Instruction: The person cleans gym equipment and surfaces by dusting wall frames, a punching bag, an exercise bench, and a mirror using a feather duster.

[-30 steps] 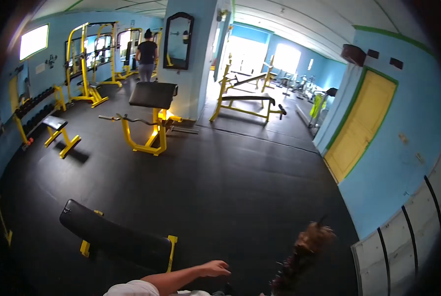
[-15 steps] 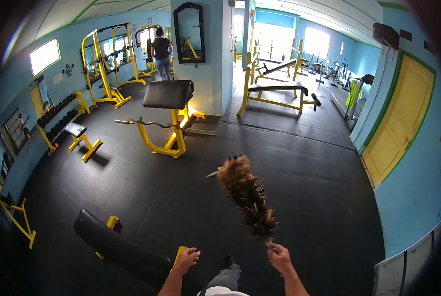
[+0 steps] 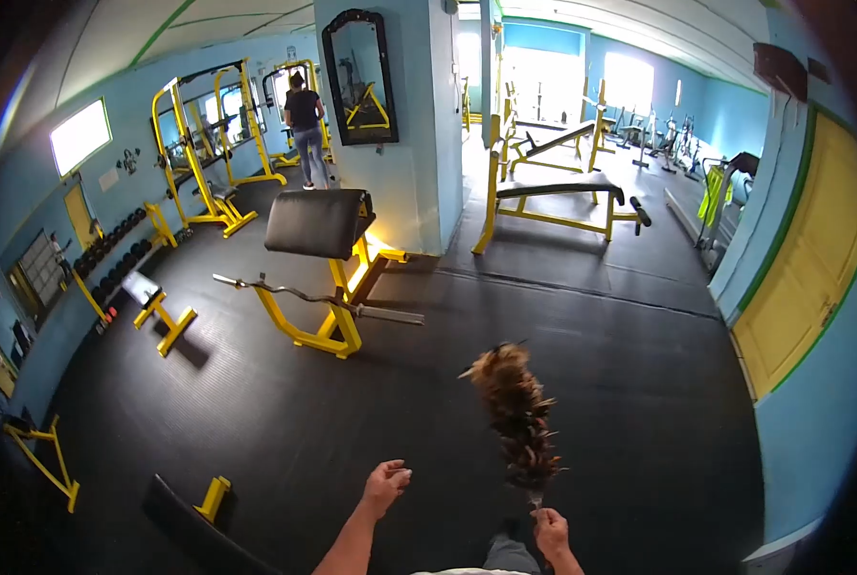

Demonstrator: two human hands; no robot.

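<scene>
Likely carrying: your right hand (image 3: 551, 535) grips the duster (image 3: 521, 422), left hand (image 3: 384, 489) loosely open. Next move needs firm grip, clearing 11 o'clock bench (image 3: 315, 223).

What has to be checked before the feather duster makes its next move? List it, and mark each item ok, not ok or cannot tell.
1. Right hand gripping the feather duster at its handle: ok.
2. Left hand free: ok, it appears to hold nothing.
3. Duster apart from the curl bar: ok, floor shows between them.
4. Other person out of the way: ok, standing well beyond the padded stand.
5. Low bench at lower left fully in view: not ok, the picture's edge cuts it off.
6. Dust on the stand's pad: cannot tell from here.
</scene>
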